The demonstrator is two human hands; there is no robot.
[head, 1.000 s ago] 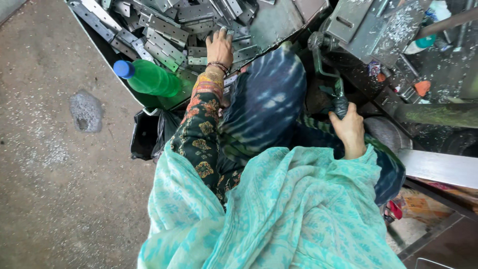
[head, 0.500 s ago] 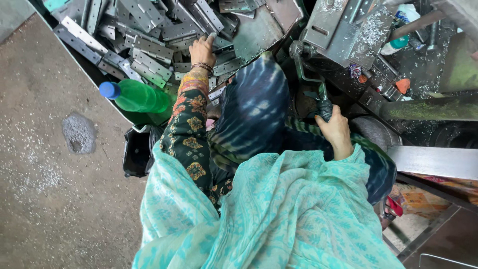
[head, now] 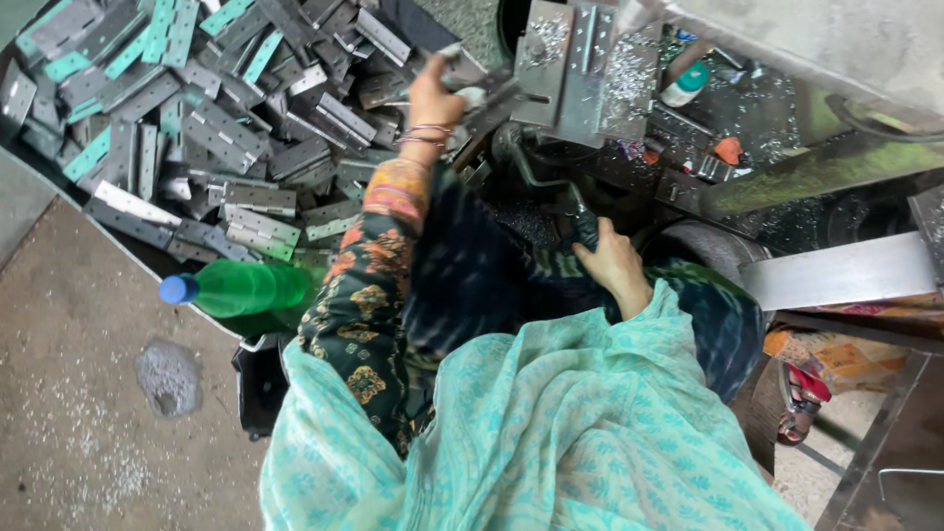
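While my left hand [head: 436, 98] pinches a grey hinge [head: 462, 71] at the edge of the jig [head: 570, 64], my right hand [head: 615, 265] is wrapped shut around the dark lever [head: 551, 192] lower down, near my knee. The hinge sits between my fingertips, just beside the upright metal plates of the jig and above the heap of hinges [head: 197, 128] in the tray to my left.

The worst risk, as I judge it, is pulling the lever before my left fingers are clear; they are right against the plates, and anything that closes there would catch them. A hinge seated crooked could also jam or kick out sideways. The plates and the bench behind are thick with bright shavings [head: 629, 79], sharp enough to cut bare skin or cling to my sleeve [head: 379, 285]. My loose shawl [head: 531, 433] hangs near the lever and could snag on it. The green bottle [head: 246, 288] lies tipped at the tray's rim, touching the nearest hinges, and a bump from my elbow might roll it to the floor. I cannot tell how firmly the hinge is seated yet.
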